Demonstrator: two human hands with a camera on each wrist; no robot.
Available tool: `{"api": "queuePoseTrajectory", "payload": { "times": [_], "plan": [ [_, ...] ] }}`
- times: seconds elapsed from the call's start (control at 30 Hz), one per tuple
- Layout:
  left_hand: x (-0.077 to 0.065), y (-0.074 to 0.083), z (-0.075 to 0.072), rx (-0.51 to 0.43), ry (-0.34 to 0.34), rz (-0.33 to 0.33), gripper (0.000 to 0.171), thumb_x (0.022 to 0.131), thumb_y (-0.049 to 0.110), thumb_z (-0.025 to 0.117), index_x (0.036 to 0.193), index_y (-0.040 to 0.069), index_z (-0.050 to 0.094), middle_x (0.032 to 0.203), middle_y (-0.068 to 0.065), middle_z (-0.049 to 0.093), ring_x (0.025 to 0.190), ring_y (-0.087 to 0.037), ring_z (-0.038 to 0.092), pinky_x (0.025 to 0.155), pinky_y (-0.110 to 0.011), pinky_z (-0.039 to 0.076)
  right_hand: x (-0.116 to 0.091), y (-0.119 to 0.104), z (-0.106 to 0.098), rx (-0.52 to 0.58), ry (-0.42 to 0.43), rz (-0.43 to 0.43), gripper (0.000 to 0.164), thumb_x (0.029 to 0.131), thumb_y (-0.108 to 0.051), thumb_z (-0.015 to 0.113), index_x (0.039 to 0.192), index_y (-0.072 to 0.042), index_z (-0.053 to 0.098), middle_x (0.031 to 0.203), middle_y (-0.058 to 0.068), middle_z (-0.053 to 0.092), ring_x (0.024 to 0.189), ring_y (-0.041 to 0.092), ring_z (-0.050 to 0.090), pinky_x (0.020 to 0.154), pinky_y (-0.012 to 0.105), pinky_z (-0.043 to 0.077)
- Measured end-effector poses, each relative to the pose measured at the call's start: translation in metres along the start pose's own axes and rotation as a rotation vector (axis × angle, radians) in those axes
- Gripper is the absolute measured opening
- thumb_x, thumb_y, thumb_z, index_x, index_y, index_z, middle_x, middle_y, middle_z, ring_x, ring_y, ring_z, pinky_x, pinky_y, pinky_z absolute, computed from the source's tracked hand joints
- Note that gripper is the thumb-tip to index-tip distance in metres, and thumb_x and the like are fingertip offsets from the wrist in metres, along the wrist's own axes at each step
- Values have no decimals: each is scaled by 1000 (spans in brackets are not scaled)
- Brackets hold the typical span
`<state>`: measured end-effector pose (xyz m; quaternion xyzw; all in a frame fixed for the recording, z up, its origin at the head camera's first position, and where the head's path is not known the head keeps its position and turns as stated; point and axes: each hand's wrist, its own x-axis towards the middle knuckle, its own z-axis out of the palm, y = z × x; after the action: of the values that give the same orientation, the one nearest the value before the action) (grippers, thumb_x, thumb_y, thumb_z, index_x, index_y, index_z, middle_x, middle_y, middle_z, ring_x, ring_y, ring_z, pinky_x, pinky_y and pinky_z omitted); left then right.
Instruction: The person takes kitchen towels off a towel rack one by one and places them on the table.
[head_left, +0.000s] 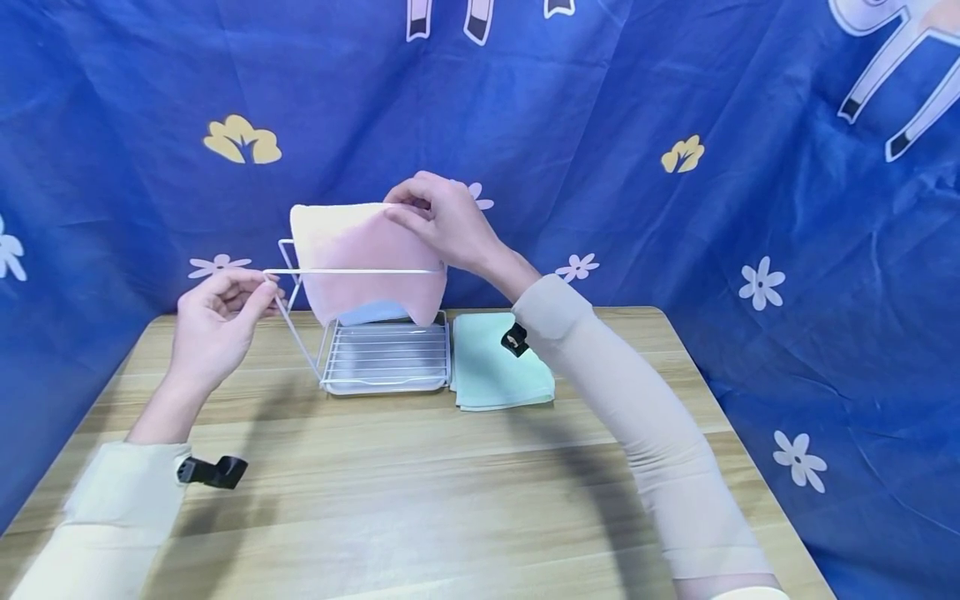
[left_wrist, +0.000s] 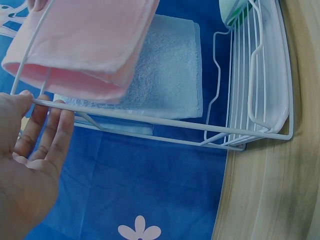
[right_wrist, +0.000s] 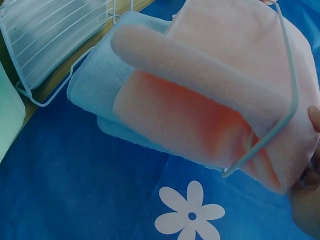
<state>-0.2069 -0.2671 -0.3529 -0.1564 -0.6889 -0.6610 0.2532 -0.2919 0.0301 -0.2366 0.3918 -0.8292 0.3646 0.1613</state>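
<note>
A pink towel hangs folded over an upper bar of a white wire rack, its two layers spread apart at the bottom in the right wrist view. My right hand pinches the towel's top edge near its right end. At the rack's upper left corner, my left hand grips the wire between thumb and fingers. Behind the pink towel hangs a light blue towel, mostly covered by it in the head view.
Under the rack's lower wires lies a white tray. A folded mint green towel lies on the wooden table just right of the rack. A blue patterned cloth hangs behind the table and along its sides.
</note>
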Motion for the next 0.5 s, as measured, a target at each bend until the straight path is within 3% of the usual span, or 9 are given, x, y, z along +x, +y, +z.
{"api": "queuePoseTrajectory", "payload": {
  "times": [0.3, 0.5],
  "plan": [
    [1, 1, 1, -60, -7, -16, 15, 98, -8, 66, 103, 3, 74, 91, 7, 79, 77, -2, 75, 73, -11, 64, 0, 0, -12, 1, 98, -20, 17, 99, -22, 76, 108, -8, 80, 96, 5, 73, 83, 12, 58, 73, 17, 48],
    [1, 0, 0, -44, -3, -10, 16, 98, -9, 66, 102, 5, 73, 90, 8, 79, 76, -1, 75, 72, -11, 64, -1, 0, -18, 51, 134, -31, 15, 100, -18, 75, 107, -6, 80, 96, 7, 75, 81, 10, 60, 72, 16, 50]
  ]
}}
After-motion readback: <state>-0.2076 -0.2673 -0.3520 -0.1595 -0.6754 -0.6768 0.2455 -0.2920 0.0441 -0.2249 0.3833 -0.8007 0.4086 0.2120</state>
